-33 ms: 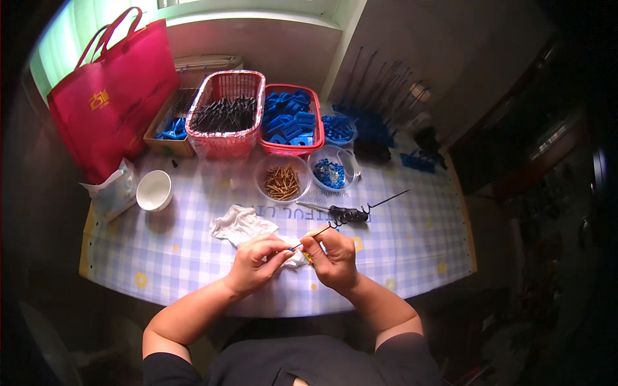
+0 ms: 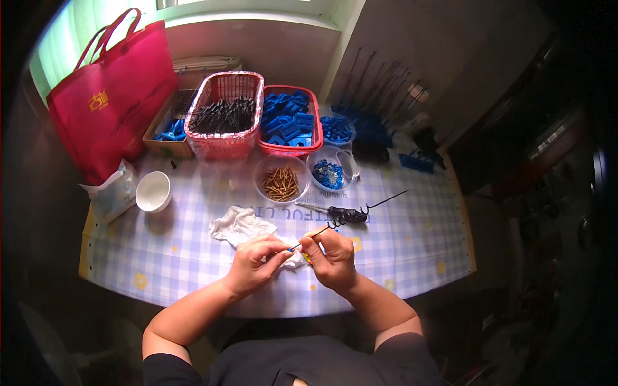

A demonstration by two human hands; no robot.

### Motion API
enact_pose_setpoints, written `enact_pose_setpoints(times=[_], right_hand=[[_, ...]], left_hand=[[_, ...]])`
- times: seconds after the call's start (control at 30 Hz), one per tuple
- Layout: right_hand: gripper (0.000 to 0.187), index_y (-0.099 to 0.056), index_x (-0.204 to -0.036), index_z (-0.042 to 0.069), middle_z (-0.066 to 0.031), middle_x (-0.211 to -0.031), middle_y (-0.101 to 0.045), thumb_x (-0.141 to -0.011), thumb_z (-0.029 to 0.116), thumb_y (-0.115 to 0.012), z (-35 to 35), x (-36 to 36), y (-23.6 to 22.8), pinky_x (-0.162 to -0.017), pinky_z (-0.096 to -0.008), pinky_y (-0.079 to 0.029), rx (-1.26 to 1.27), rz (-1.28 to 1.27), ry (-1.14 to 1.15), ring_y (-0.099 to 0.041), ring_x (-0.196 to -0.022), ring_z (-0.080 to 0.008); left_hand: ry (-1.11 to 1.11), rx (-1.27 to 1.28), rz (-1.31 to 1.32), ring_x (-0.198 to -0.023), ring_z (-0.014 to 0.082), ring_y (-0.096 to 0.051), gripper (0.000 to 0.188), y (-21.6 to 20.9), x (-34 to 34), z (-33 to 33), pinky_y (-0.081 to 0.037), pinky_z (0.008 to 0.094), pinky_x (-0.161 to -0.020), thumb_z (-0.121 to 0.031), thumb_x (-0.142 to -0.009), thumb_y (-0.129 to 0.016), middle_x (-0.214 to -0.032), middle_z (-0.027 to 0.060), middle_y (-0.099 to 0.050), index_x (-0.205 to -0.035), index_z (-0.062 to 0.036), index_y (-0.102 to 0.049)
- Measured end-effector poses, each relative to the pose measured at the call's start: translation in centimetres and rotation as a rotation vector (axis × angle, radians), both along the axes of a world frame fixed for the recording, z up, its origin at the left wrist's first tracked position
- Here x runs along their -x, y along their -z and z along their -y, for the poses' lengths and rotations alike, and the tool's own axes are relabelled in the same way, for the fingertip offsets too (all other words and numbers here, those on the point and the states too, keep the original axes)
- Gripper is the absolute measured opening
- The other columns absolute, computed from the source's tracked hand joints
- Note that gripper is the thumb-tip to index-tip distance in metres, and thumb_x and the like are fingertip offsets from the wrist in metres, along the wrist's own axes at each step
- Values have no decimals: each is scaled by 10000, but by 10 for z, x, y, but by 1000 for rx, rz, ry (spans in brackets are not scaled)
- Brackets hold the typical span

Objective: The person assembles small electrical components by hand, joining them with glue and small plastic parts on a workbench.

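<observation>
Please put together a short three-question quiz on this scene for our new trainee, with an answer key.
1. Multiple choice: What does the right hand hold? A) a red bag; B) a black coiled wire rod; C) a tissue pack.
2. True or false: The white bowl stands to the left of the crumpled white cloth.
3. Short answer: Which colour are the plastic parts in the red basket behind the clear round tub of copper-coloured pieces?

Key: 1. B; 2. True; 3. Blue.
</observation>
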State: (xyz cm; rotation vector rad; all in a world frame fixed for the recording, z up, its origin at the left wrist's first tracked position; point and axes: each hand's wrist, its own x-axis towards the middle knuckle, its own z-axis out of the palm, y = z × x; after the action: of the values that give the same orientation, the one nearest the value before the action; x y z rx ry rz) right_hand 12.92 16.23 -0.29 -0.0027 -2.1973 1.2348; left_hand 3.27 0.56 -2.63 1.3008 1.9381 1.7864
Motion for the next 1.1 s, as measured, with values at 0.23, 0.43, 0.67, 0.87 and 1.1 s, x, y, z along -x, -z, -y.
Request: enact_pose_setpoints(times=[0.23,0.43,0.67,0.87,1.1], right_hand=[[62,-633,-819,14,-111,-690,-592,-841,58,-671,-1,1,-11,-556,-335,-443,69,13,22,-568,-599,-237],[74,-633,-925,-21,-92,-797,-678,-896,47,-628,-2,1,-10,-679,-251,-512,103,26,1,-658,-744,-142],[131,-597,-1007,-31,-110,-885,-680,-955,80,-551,-4,-2,-6,-736,-266,-532,336,81,-71,-662,-792,-149],[118,-599,-1004,-30,-114,-863,-685,-945,66,-565,-5,-3,-3,-721,-270,-537,239,25,-33,-667,-775,-149],[83,-602,-978,-32,-117,-862,-685,-923,29,-588,-5,-3,-4,-724,-268,-541,303,-5,-55,-664,-764,-144]], left_hand=[[37,-31,61,-625,127,-558,75,-3,1,-3,-448,259,-565,-35,-830,-688,-809,81,-653,-896,-1,-676],[36,-20,81,-619,122,-553,72,-2,3,-4,-444,255,-565,-40,-835,-687,-788,75,-644,-894,-1,-673],[38,-21,102,-610,116,-548,73,-3,3,-3,-440,253,-559,-42,-838,-687,-780,71,-639,-895,1,-671],[26,-25,87,-643,120,-580,77,-4,1,-2,-464,250,-580,-48,-839,-690,-811,83,-657,-894,1,-670],[28,-2,77,-657,128,-592,83,-4,3,1,-475,253,-591,-50,-835,-695,-826,87,-664,-899,-2,-676]])
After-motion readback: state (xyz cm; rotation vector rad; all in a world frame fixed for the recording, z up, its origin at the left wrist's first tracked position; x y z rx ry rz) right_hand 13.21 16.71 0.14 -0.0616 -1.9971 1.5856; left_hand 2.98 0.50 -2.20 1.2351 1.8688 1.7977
